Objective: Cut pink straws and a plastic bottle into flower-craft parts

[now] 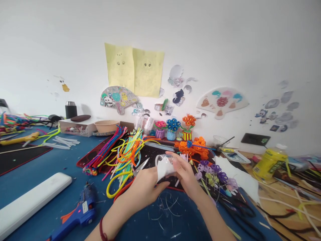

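Between my two hands is a small clear plastic cup [160, 159] with a white paper piece [165, 168] against its side. My left hand [146, 182] closes on it from the left, some of its fingers hidden behind the paper. From the right, my right hand [185, 171] grips the cup with bent fingers. Just past my left hand lie silver scissors [142, 165], partly covered. A bundle of colourful pipe cleaners [125, 150] spreads to the left, and purple pipe-cleaner flowers [218, 172] lie beside my right hand.
At the lower left rest a blue glue gun [85, 207] with its red light on and a long white case [35, 202]. Small flower pots [171, 134] stand along the wall. A yellow bottle [271, 162] and black-handled scissors [240, 209] are at the right.
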Motion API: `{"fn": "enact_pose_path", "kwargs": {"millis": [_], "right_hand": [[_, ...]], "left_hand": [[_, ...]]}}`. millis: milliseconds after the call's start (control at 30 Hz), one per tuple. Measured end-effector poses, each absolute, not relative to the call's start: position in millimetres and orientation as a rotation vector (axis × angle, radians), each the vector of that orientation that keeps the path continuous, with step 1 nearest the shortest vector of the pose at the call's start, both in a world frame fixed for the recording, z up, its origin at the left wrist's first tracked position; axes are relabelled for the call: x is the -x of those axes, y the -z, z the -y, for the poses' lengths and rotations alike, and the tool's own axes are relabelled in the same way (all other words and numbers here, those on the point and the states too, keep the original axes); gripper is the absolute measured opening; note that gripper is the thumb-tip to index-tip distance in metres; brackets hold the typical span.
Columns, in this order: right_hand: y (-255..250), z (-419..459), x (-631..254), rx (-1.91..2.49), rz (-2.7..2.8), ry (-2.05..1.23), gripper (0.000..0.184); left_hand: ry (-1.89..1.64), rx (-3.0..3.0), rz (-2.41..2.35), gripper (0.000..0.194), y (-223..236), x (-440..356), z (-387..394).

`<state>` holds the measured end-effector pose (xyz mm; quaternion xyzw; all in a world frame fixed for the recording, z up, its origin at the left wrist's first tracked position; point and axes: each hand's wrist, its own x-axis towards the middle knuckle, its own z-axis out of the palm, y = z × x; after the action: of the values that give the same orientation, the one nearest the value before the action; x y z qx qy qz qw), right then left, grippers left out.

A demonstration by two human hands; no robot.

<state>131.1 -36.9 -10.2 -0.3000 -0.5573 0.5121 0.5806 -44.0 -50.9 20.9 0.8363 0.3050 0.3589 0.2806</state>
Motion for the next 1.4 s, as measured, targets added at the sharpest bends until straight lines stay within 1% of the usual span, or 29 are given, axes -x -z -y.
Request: {"fn": "enact_pose_path", "kwargs": {"millis": [67,133,300,400,533,667,800,867,900,1033,1100,1200,1300,1400], "right_hand": [[14,34,-128,0.738,1.246,-1.263,0.045],[17,32,-125,0.769,1.219,-1.275,0.047],[14,35,-123,0.780,1.177,-1.284,0.048],[9,39,-123,0.767,1.146,-1.334,0.050],[10,38,-125,0.892,1.133,-1.423,0.060],[20,31,-131,0.981,1.138,-1.494,0.063],[28,27,-134,1.041,1.180,-1.502,0.062],[29,27,-133,1.045,1.221,-1.485,0.060],[29,28,-131,1.045,1.227,-1.472,0.059],[24,31,-125,1.079,1.205,-1.363,0.056],[21,33,-124,1.097,1.228,-1.290,0.055],[17,36,-123,1.117,1.308,-1.170,0.054],[13,36,-124,1.103,1.350,-1.060,0.052],[12,34,-126,1.068,1.316,-1.099,0.050]], "left_hand": [[-0.884,-2.518,-0.811,0.018,-18,46,49],[-0.838,-2.712,-0.771,0.020,-17,46,50],[-0.880,-2.740,-0.785,0.019,-18,43,58],[-0.844,-2.762,-0.814,0.034,-17,40,62],[-0.694,-2.994,-0.833,0.055,-9,33,62],[-0.648,-3.216,-0.977,0.060,1,27,60],[-0.665,-3.305,-1.127,0.073,1,24,62],[-0.669,-3.313,-1.244,0.071,2,22,64],[-0.682,-3.311,-1.308,0.066,4,20,65],[-0.748,-3.295,-1.539,0.039,11,12,68],[-0.760,-3.319,-1.571,0.032,12,9,69],[-0.714,-3.341,-1.596,0.031,11,7,69],[-0.562,-3.347,-1.499,0.022,6,7,68],[-0.488,-3.339,-1.295,0.013,1,11,67]]}}
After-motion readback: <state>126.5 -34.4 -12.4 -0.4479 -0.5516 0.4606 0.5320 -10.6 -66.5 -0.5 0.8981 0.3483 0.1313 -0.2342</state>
